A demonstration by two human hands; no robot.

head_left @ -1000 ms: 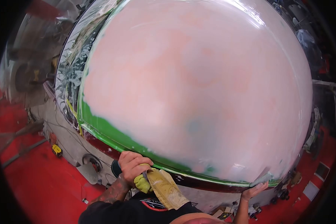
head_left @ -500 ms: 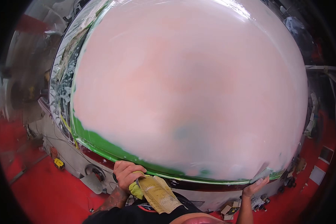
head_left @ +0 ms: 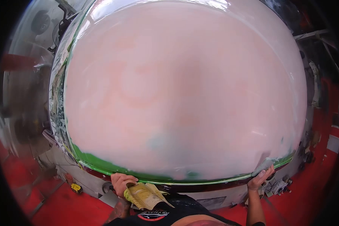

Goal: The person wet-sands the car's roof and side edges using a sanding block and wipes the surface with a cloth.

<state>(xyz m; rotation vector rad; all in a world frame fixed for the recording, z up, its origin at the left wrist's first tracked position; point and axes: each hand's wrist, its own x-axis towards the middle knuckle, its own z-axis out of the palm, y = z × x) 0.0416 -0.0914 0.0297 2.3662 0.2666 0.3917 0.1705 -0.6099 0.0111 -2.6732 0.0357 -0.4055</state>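
A large curved panel (head_left: 184, 86), mottled pink and white, fills the middle, with a green edge (head_left: 101, 164) along its lower left. My left hand (head_left: 122, 184) is closed at that near edge around a yellow-green cloth (head_left: 128, 196) and a worn yellow sheet of sandpaper (head_left: 145, 196), which hangs down in front of my shirt. At the panel's near right edge, my right hand (head_left: 260, 178) has its fingers against a flat grey-green pad (head_left: 263, 167) lying on the surface. The pad's underside is hidden.
Masking film and tape (head_left: 57, 98) line the panel's left side. Below are a red floor (head_left: 79, 207), a yellow tool (head_left: 76, 188) at lower left, and assorted items (head_left: 280, 186) at lower right. A white sheet (head_left: 333, 143) lies farther right.
The view has shifted, showing more of the panel's near right edge. My right hand and the pad appear slightly higher, my left hand lower and farther left, still with the cloth and sandpaper.
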